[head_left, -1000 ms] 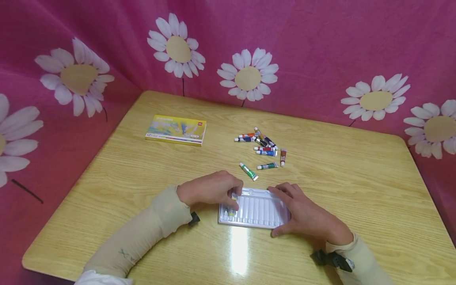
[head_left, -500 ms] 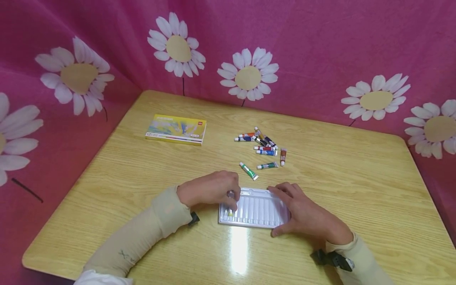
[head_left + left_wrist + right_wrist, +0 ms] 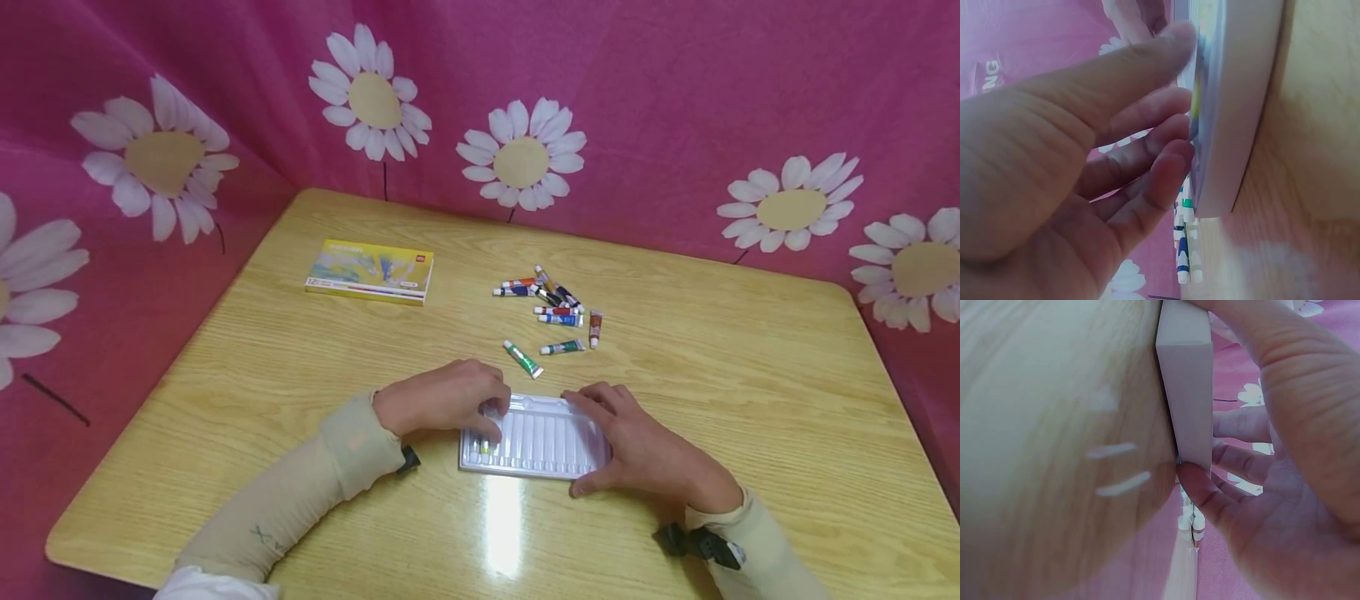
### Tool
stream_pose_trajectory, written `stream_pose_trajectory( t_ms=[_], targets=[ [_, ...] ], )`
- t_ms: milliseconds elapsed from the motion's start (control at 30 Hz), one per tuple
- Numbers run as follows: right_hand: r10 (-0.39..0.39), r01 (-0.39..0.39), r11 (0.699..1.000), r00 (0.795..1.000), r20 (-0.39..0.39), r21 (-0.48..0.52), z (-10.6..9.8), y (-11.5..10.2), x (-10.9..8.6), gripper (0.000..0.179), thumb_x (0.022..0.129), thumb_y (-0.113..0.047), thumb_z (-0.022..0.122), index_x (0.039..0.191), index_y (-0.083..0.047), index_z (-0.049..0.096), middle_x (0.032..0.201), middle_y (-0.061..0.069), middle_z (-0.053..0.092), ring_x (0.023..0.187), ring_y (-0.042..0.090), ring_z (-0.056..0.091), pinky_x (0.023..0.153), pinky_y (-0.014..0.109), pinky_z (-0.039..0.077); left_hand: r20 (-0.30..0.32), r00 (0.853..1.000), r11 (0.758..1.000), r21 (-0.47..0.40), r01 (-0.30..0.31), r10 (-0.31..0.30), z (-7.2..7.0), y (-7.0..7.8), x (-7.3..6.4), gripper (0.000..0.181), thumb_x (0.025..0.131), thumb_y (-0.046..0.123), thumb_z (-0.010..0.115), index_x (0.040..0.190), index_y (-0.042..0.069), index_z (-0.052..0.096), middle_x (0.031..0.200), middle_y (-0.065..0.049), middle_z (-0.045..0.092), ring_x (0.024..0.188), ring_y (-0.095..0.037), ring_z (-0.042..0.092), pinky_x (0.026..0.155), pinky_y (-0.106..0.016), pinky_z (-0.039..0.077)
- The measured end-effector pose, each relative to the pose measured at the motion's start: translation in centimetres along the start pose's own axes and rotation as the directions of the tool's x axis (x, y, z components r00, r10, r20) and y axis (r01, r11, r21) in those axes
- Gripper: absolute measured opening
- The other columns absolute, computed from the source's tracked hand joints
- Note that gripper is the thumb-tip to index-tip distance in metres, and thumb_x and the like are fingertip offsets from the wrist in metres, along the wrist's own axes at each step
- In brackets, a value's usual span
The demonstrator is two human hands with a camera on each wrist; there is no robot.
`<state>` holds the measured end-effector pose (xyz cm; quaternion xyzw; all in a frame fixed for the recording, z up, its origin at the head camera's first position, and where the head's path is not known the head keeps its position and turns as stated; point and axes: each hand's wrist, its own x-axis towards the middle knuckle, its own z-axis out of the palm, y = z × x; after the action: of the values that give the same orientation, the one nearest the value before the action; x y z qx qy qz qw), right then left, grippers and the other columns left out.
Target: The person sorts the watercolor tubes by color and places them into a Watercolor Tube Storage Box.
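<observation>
A white plastic tray (image 3: 543,442) with narrow parallel slots lies on the table between the hands. Paint tubes sit in its left-end slots, one with a yellow band (image 3: 484,448). Over that end is my left hand (image 3: 446,398), fingers loosely bent and thumb apart from them. In the left wrist view its fingertips (image 3: 1175,153) are right at the tray's surface beside the yellow-banded tube. My right hand (image 3: 648,446) grips the tray's right end, thumb on the near edge and fingers at the far edge. The left hand hides part of the slots.
Behind the tray lie a green paint tube (image 3: 522,359), a dark green tube (image 3: 562,347) and a brown tube (image 3: 596,329). Several more tubes are heaped just beyond, among them a blue one (image 3: 560,320). A yellow box (image 3: 369,273) lies at the back left, before a pink flowered curtain (image 3: 637,125).
Half a second ago my left fingers and thumb were around a tube at the tray's left end; now they are spread a little apart. The right hand keeps its grip on the tray.
</observation>
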<state>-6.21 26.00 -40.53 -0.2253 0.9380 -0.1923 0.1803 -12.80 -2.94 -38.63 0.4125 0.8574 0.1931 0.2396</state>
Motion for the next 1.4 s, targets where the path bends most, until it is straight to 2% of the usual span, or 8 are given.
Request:
stream_pose_trajectory(
  t_ms=[267, 433, 667, 933, 1133, 1400],
  targets=[
    [0.011, -0.011, 1.000, 1.000, 0.001, 0.000, -0.02, 0.05, -0.04, 0.112, 0.068, -0.070, 0.085, 0.158, -0.019, 0.042, 0.153, 0.007, 0.043, 0.136, 0.029, 0.042, 0.114, 0.054, 0.046, 0.015, 1.000, 1.000, -0.008, -0.012, 0.012, -0.32, 0.06, -0.13, 0.014, 0.094, 0.027, 0.077, 0.105, 0.018, 0.080, 0.096, 0.009, 0.074, 0.085, -0.007, 0.060, 0.086, -0.026, 0.051],
    [0.002, -0.002, 1.000, 1.000, -0.006, -0.005, 0.01, 0.13, -0.09, 0.112, 0.067, -0.070, 0.085, 0.158, -0.019, 0.042, 0.153, 0.007, 0.044, 0.136, 0.028, 0.042, 0.114, 0.053, 0.047, 0.033, 0.999, 0.999, 0.010, -0.039, 0.039, -0.24, 0.07, -0.16, 0.013, 0.095, 0.026, 0.076, 0.102, 0.017, 0.082, 0.090, 0.008, 0.072, 0.080, -0.006, 0.058, 0.080, -0.024, 0.049],
    [-0.016, 0.016, 1.000, 1.000, -0.015, -0.013, 0.09, 0.19, -0.12, 0.112, 0.068, -0.071, 0.084, 0.157, -0.018, 0.042, 0.152, 0.006, 0.045, 0.135, 0.027, 0.043, 0.113, 0.052, 0.048, 0.043, 0.999, 1.000, 0.012, -0.013, 0.013, -0.17, 0.27, -0.26, 0.014, 0.095, 0.025, 0.076, 0.104, 0.016, 0.081, 0.093, 0.007, 0.072, 0.081, -0.007, 0.059, 0.079, -0.022, 0.050],
    [-0.012, 0.012, 1.000, 1.000, -0.012, -0.012, -0.01, 0.14, -0.09, 0.111, 0.068, -0.071, 0.084, 0.157, -0.019, 0.043, 0.152, 0.006, 0.045, 0.135, 0.026, 0.043, 0.113, 0.052, 0.048, 0.037, 0.999, 1.000, 0.015, -0.015, 0.015, -0.20, 0.43, -0.32, 0.011, 0.095, 0.023, 0.075, 0.102, 0.016, 0.081, 0.091, 0.007, 0.072, 0.080, -0.006, 0.058, 0.078, -0.022, 0.050],
    [-0.006, 0.006, 1.000, 1.000, -0.009, -0.005, -0.02, 0.16, -0.08, 0.111, 0.067, -0.072, 0.083, 0.157, -0.020, 0.043, 0.152, 0.005, 0.044, 0.135, 0.026, 0.042, 0.114, 0.052, 0.047, 0.045, 0.998, 0.997, 0.069, -0.035, 0.032, -0.11, 0.51, -0.34, 0.012, 0.098, 0.018, 0.068, 0.099, 0.016, 0.080, 0.087, 0.006, 0.065, 0.078, -0.010, 0.053, 0.075, -0.023, 0.046],
    [-0.034, 0.033, 0.999, 0.999, -0.027, -0.016, 0.10, 0.27, -0.01, 0.112, 0.067, -0.070, 0.085, 0.156, -0.018, 0.044, 0.152, 0.005, 0.045, 0.135, 0.024, 0.043, 0.113, 0.050, 0.048, 0.042, 0.999, 0.995, 0.093, -0.036, 0.032, -0.32, 0.59, -0.46, 0.020, 0.100, 0.031, 0.066, 0.111, 0.017, 0.078, 0.095, 0.006, 0.068, 0.082, -0.010, 0.057, 0.079, -0.023, 0.049]
  ],
)
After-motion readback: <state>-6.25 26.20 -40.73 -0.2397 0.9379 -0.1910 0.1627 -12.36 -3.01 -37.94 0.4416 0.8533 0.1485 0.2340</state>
